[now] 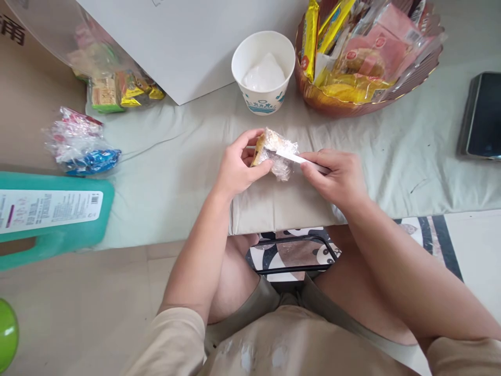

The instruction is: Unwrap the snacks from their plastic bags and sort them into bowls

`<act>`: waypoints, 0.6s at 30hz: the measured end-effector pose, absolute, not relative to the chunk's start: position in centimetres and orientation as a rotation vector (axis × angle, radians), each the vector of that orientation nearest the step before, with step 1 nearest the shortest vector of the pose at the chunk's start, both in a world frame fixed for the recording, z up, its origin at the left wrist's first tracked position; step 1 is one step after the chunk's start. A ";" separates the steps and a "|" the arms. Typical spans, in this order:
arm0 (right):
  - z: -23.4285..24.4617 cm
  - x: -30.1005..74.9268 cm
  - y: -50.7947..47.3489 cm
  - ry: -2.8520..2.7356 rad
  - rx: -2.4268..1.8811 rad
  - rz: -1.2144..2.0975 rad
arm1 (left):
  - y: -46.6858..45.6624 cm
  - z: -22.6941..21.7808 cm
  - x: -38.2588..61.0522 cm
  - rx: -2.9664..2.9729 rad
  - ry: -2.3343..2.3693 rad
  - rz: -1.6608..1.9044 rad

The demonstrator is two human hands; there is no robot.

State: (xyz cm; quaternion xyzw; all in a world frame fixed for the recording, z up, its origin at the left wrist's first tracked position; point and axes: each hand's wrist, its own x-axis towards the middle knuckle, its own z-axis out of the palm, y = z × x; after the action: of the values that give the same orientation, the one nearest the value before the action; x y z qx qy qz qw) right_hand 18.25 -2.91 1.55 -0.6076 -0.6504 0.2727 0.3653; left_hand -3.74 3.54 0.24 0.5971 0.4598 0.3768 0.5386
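Between the thumb and fingers of my left hand [240, 162] is a small yellowish snack in a crinkled clear plastic wrapper [282, 167]. My right hand [336, 169] is closed around a slim white knife-like tool [291, 155], its tip pointing left. That tip meets the wrapped snack near my left thumb; whether it goes into the wrapper I cannot tell. Just beyond my hands stands a white paper cup [262, 104] with a blue print, holding something white and translucent.
A reddish ribbed bowl [348, 107] of packaged snacks sits at the back right, with a dark phone-like device [485, 117] farther right. Crumpled wrappers [80, 141], a teal jug [105, 209] and bagged snacks [121, 91] lie left. A white box [188, 47] stands behind.
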 end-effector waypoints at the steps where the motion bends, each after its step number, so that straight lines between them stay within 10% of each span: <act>1: 1.6 18.3 -2.9 -1.671 -1.567 0.709 | 3.6 0.3 -3.8 1.428 1.108 0.912; 18: 1.4 21.2 -3.3 -1.448 -1.729 0.645 | 5.1 -0.9 -7.0 1.185 1.156 1.065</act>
State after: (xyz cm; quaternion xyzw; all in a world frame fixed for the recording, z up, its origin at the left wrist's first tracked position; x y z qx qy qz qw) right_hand 21.22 -3.30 1.41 -0.6795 -0.5689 0.2537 0.3876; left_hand -7.02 5.09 -0.86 0.5012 0.4892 0.4506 0.5536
